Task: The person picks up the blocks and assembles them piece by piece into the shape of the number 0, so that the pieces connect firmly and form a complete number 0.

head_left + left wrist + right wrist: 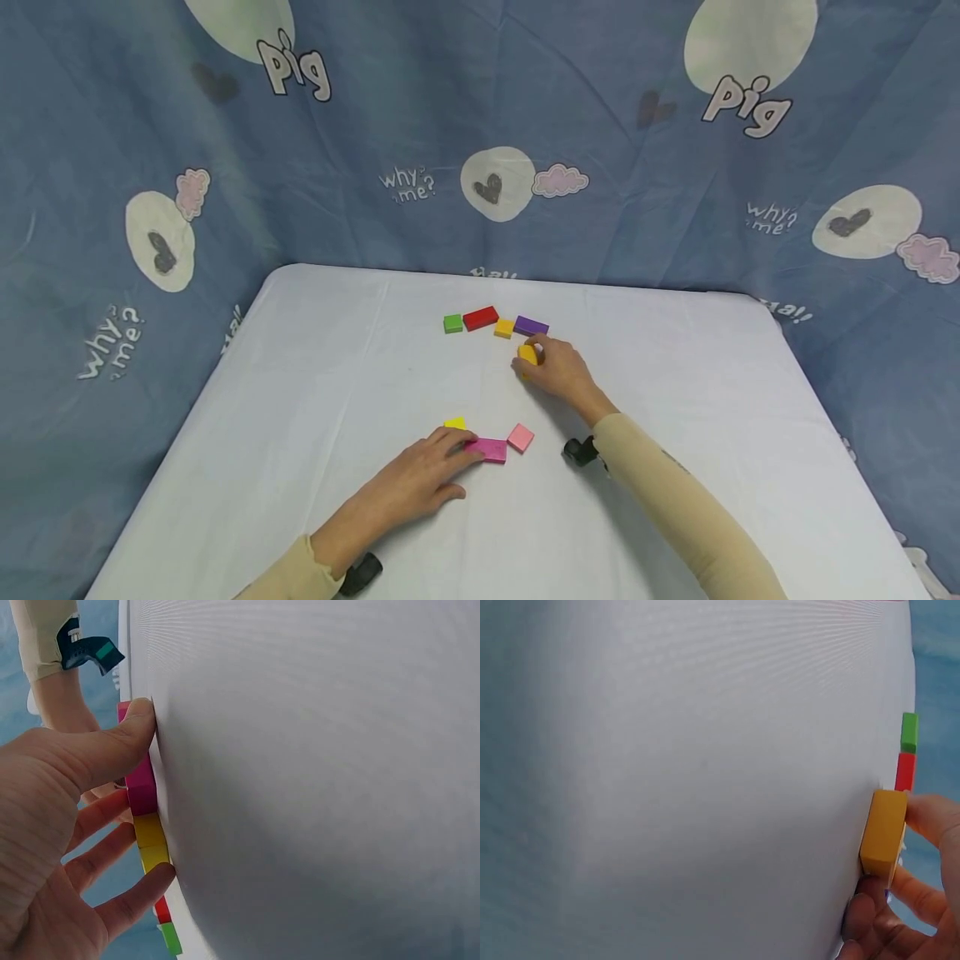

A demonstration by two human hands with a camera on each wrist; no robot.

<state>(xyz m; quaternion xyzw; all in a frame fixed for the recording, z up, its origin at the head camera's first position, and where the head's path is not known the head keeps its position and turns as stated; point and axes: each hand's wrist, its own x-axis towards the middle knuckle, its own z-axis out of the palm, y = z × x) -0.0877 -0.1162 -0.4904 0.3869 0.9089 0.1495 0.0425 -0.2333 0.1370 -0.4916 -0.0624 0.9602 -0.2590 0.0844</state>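
Observation:
My right hand (564, 372) pinches an orange-yellow block (527, 355) between thumb and fingers, just in front of a purple block (531, 325). In the right wrist view the held orange-yellow block (883, 829) stands close over the white tabletop. Nearer the front, my left hand (411, 483) has its fingers spread and loosely extended, fingertips at the left end of a magenta block (492, 451). Behind those fingertips a yellow block (454, 422) is partly hidden. A pink square block (521, 438) lies at the magenta block's right end.
At the back of the white table (360, 333), a green block (453, 323), a red block (481, 318) and a small orange-yellow block (504, 328) form a row with the purple one. A blue printed cloth (585, 225) hangs behind the table.

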